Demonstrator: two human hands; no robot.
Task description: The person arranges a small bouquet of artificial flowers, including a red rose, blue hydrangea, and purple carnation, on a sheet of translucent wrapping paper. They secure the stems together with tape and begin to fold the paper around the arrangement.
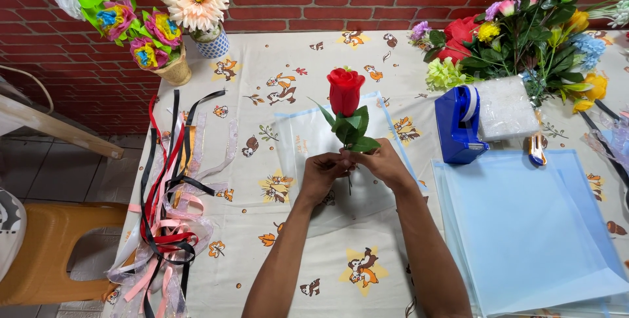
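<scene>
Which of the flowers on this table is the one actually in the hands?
The single red rose with green leaves, held upright at its stem by both the left hand and right hand. The other flowers sit in the vases and the loose bunch, untouched.

Ribbons (167, 213) left on table (275, 272); tape dispenser (458, 125) right, behind sheets (524, 226).

Matt printed cloth covers the tabletop (288, 279); the glossy blue plastic tape dispenser (457, 128) shines beside smooth translucent pale-blue wrapping sheets (531, 226).
</scene>
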